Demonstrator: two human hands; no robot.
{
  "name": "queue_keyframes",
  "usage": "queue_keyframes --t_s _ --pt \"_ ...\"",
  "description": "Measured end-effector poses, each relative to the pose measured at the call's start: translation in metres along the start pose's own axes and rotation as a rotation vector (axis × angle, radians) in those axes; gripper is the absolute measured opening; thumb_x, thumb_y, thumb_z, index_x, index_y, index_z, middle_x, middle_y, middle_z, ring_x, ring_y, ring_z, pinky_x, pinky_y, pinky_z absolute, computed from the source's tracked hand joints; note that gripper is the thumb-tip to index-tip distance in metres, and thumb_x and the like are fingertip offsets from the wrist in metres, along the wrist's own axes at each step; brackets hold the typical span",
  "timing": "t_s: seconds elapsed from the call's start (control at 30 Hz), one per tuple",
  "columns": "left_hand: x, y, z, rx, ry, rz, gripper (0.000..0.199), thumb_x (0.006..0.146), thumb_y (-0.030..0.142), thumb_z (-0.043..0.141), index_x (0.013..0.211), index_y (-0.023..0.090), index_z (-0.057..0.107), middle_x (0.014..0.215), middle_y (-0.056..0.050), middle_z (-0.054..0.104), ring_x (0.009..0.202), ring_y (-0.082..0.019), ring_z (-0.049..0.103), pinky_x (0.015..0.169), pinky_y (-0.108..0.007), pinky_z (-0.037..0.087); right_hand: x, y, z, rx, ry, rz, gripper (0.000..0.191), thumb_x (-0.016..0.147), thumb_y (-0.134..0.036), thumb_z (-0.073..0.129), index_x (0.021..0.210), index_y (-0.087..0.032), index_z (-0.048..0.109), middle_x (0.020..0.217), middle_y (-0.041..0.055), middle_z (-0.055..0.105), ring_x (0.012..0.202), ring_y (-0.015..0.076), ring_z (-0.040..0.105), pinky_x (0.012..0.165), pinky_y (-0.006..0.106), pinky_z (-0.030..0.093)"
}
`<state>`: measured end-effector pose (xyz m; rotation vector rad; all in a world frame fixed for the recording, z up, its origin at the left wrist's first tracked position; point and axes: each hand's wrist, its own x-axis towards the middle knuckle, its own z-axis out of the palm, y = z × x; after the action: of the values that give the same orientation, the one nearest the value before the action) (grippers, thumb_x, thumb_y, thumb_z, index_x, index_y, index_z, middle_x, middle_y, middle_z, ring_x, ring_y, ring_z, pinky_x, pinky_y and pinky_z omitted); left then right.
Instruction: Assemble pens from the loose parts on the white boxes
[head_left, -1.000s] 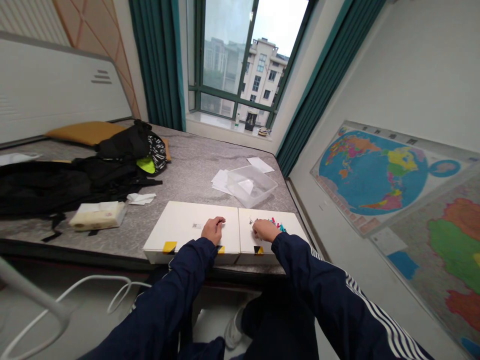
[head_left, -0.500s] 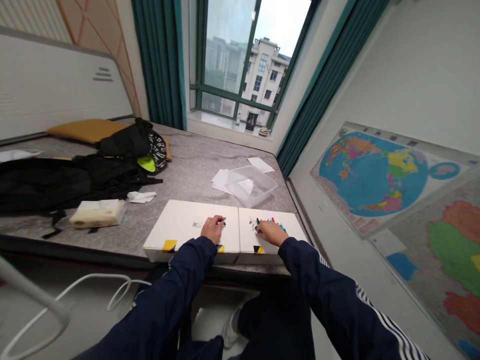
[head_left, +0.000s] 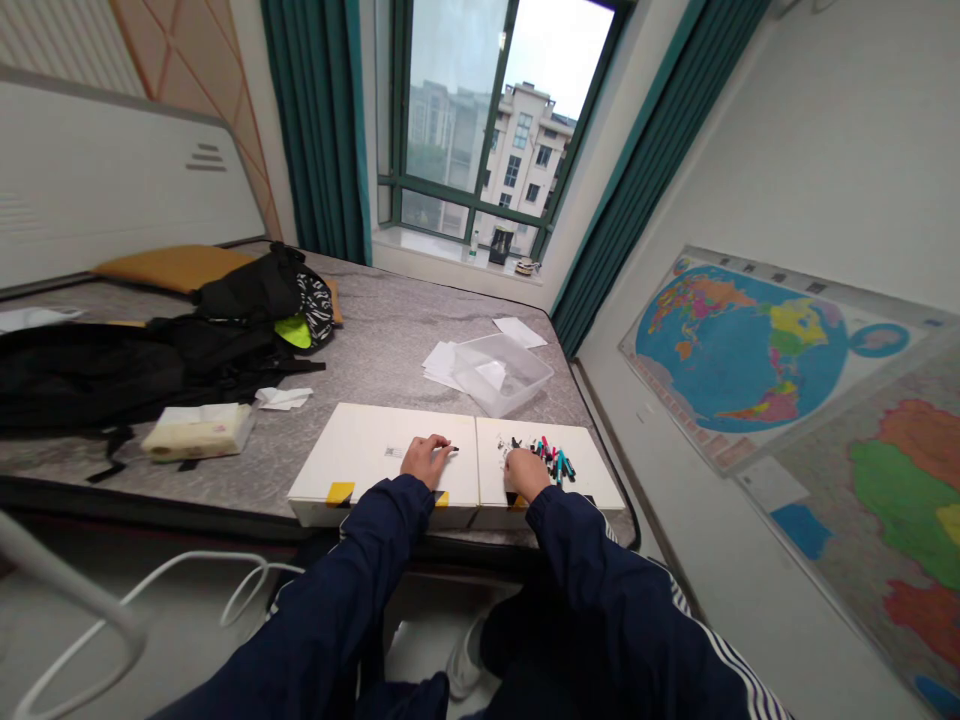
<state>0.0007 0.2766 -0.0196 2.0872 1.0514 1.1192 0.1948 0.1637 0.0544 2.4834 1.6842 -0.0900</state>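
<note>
Over the left white box [head_left: 360, 450], my left hand [head_left: 424, 461] pinches a small, dark, thin piece [head_left: 454, 449] between thumb and fingertips; its kind is too small to make out. My right hand [head_left: 527, 474] is closed and low over the right white box [head_left: 592, 490], its fingertips hidden from view. Just beyond and to the right of that hand lies a loose pile of pen parts [head_left: 562, 464] in teal, red and black. Some tiny dark bits [head_left: 515, 442] are scattered at the pile's left side.
Behind the boxes, a clear plastic bin [head_left: 517, 390] stands beside white papers [head_left: 441, 362] on the grey mattress [head_left: 390, 310]. A tissue pack [head_left: 199, 432], a crumpled tissue [head_left: 283, 398] and a black backpack [head_left: 90, 375] lie to the left. A white cable [head_left: 187, 554] hangs at lower left.
My right hand has moved left and slightly toward me, uncovering more of the colored pile. My left hand stays almost in place with the small dark piece.
</note>
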Motion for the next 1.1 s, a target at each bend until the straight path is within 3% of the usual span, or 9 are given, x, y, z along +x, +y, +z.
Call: queue_keyframes --t_s 0.3,0.47,0.57,0.7,0.8,0.9,1.0,1.1 --pt "-0.001 -0.002 0.001 0.055 -0.031 -0.045 0.017 0.082 0.037 0.061 0.086 0.022 0.067 0.075 -0.002 0.066 0.071 -0.017 0.058 0.07 -0.029 0.046 0.003 -0.015 0.003 -0.005 -0.023 -0.205 0.025 0.082 -0.02 0.056 0.098 -0.008 0.071 0.102 0.0199 0.069 0.095 0.0263 0.067 0.079 0.028 0.048" --pt "-0.002 0.001 -0.001 0.121 -0.083 -0.032 0.011 0.078 0.03 0.064 0.085 0.022 0.068 0.072 -0.001 0.063 0.07 -0.017 0.058 0.071 -0.029 0.045 0.009 -0.023 0.001 -0.001 -0.13 -0.181 0.027 0.079 -0.021 0.056 0.097 -0.006 0.07 0.102 0.0221 0.069 0.095 0.0274 0.066 0.078 0.03 0.046" --pt "-0.002 0.0 -0.001 0.134 -0.102 -0.022 0.012 0.077 0.031 0.065 0.085 0.023 0.069 0.073 -0.001 0.063 0.074 -0.018 0.059 0.073 -0.03 0.045 0.009 -0.029 0.001 0.064 -0.086 -0.172 0.026 0.079 -0.022 0.055 0.096 -0.007 0.069 0.101 0.0203 0.068 0.091 0.0255 0.065 0.074 0.029 0.045" --pt "-0.002 -0.005 0.001 0.156 -0.083 0.016 0.02 0.079 0.032 0.064 0.097 0.024 0.07 0.084 -0.004 0.068 0.084 -0.022 0.059 0.079 -0.034 0.045 0.007 -0.038 0.009 0.303 0.085 -0.224 0.014 0.078 -0.02 0.055 0.086 -0.013 0.063 0.088 0.0101 0.068 0.083 0.0181 0.061 0.072 0.024 0.04" --pt "-0.002 -0.007 0.002 0.177 -0.084 0.063 0.025 0.083 0.03 0.061 0.106 0.025 0.069 0.091 -0.006 0.071 0.089 -0.024 0.058 0.082 -0.037 0.044 0.009 -0.046 0.02 0.482 0.135 -0.149 0.008 0.078 -0.02 0.051 0.079 -0.016 0.058 0.077 0.0047 0.065 0.074 0.0152 0.057 0.069 0.022 0.038" --pt "-0.002 -0.007 0.002 0.189 -0.125 0.101 0.022 0.086 0.03 0.057 0.102 0.025 0.071 0.094 -0.006 0.072 0.091 -0.026 0.056 0.083 -0.039 0.044 0.013 -0.052 0.032 0.595 0.181 -0.062 0.009 0.077 -0.021 0.047 0.074 -0.018 0.055 0.073 0.0031 0.063 0.073 0.0157 0.057 0.067 0.022 0.039" --pt "-0.001 -0.007 0.003 0.204 -0.126 0.089 0.02 0.086 0.029 0.057 0.1 0.025 0.07 0.096 -0.005 0.072 0.092 -0.025 0.057 0.084 -0.039 0.044 0.019 -0.056 0.04 0.808 0.16 -0.017 0.009 0.077 -0.021 0.045 0.078 -0.019 0.053 0.071 0.0016 0.063 0.069 0.0152 0.06 0.062 0.022 0.043" --pt "-0.001 -0.006 0.003 0.203 -0.096 0.051 0.019 0.086 0.027 0.057 0.099 0.024 0.07 0.094 -0.006 0.071 0.091 -0.024 0.058 0.083 -0.037 0.045 0.026 -0.061 0.043 1.162 0.089 0.057 0.013 0.077 -0.023 0.043 0.087 -0.019 0.051 0.072 0.0016 0.064 0.059 0.0136 0.062 0.05 0.019 0.043"
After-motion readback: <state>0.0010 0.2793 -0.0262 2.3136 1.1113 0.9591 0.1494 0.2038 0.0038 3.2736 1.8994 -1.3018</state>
